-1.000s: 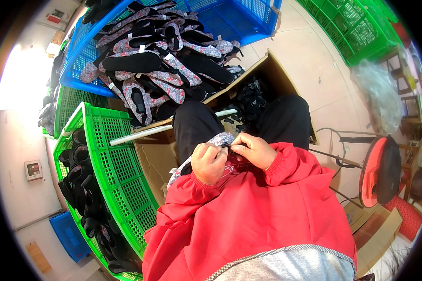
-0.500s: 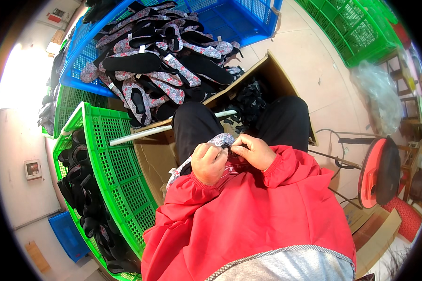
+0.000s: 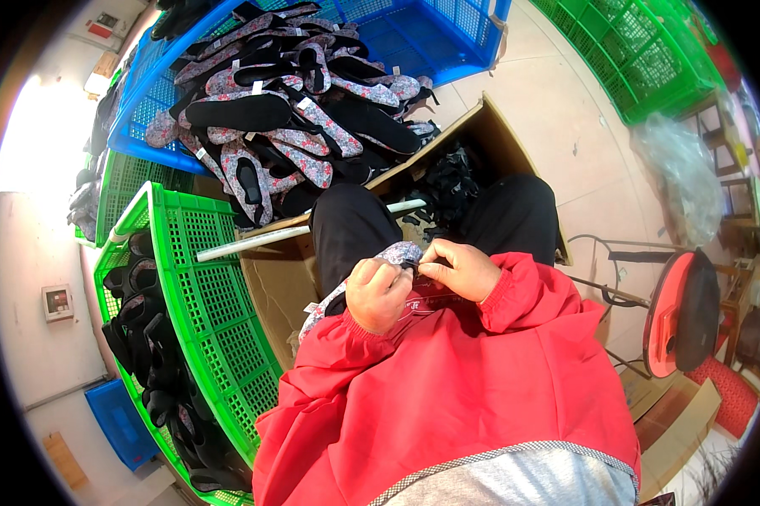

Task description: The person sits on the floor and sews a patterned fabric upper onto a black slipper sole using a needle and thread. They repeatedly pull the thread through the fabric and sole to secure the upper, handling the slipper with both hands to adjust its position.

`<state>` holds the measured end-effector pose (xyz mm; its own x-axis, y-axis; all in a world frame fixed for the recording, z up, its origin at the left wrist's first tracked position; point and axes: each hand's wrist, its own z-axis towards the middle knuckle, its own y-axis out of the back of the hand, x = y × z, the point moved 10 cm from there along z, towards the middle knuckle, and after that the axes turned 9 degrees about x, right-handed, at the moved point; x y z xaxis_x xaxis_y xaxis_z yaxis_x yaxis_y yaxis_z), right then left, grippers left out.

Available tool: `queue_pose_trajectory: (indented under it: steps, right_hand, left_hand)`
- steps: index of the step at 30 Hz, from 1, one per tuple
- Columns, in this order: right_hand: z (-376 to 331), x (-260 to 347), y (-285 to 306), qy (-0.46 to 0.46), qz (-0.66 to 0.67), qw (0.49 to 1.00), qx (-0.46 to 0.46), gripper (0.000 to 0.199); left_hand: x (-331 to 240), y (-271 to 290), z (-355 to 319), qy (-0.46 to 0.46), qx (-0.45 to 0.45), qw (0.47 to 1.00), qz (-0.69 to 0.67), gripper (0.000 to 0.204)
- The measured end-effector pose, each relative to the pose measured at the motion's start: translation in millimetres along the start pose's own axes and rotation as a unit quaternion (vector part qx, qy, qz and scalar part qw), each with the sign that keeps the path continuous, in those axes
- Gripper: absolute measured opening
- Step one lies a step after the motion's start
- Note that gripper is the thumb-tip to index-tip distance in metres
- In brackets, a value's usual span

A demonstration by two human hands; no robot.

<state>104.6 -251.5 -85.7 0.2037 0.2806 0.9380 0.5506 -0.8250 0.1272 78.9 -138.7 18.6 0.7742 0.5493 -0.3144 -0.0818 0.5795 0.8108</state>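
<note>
A blue crate [image 3: 422, 38] at 11 o'clock holds a heap of floral shoes [image 3: 317, 160] with black soles, many with white tags; part of the heap spills over its near edge. At 9 o'clock a green crate [image 3: 215, 287] contains dark shoes [image 3: 156, 346]. Just past 12 o'clock, a box [image 3: 515, 143] of cardboard holds black scraps [image 3: 452, 177] between the person's knees.

One floral slipper [image 3: 404, 251] lies at the centre, over the lap. The left hand [image 3: 377, 295] has its fingers curled tight around it; the right hand [image 3: 459, 271] has thumb and forefinger pinched on its dark edge. The small black part at the fingertips is too fine to make out, and the left hand and sleeve hide much of the slipper's middle.

The blue crate is cut off at 12 o'clock, as is another green crate [image 3: 633, 55] at 2 o'clock. The shoes overlap too much for a sure count. Countable are two hands, one held slipper, one box, one white bar [image 3: 304, 234] toward 10 o'clock, one blue bin [image 3: 120, 426] at 8 o'clock and one clear bag [image 3: 688, 181] toward 3 o'clock.
</note>
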Motion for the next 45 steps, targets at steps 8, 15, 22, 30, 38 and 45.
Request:
queue_pose_trajectory:
  steps: [8,15,22,30,38,45]
  right_hand:
    - [-0.9,2.7,5.5,0.05,-0.018,0.998,-0.033,0.022]
    - [-4.3,-27.6,8.4,-0.022,0.191,0.978,-0.075,0.015]
    - [-5.8,-34.4,4.6,-0.003,0.215,0.971,-0.102,0.018]
    - [-0.6,-26.2,-11.0,0.045,0.21,0.975,-0.05,0.04]
    - [8.2,-32.0,-33.7,0.081,0.234,0.969,-0.001,0.053]
    - [25.9,-62.4,-32.1,0.015,0.197,0.979,-0.046,0.058]
  left_hand:
    - [-1.7,-0.4,1.9,0.0,0.004,1.0,0.005,0.016]
    - [-1.7,-0.5,0.5,0.0,0.002,1.0,0.009,0.015]
    - [0.8,-0.8,-3.9,0.009,-0.024,1.0,0.002,0.013]
    - [-1.2,7.4,-3.7,0.024,-0.014,1.0,-0.004,0.018]
    - [19.1,17.0,9.9,0.181,0.095,0.979,0.023,0.027]
    - [54.8,25.6,-4.9,0.287,0.283,0.915,0.005,0.038]
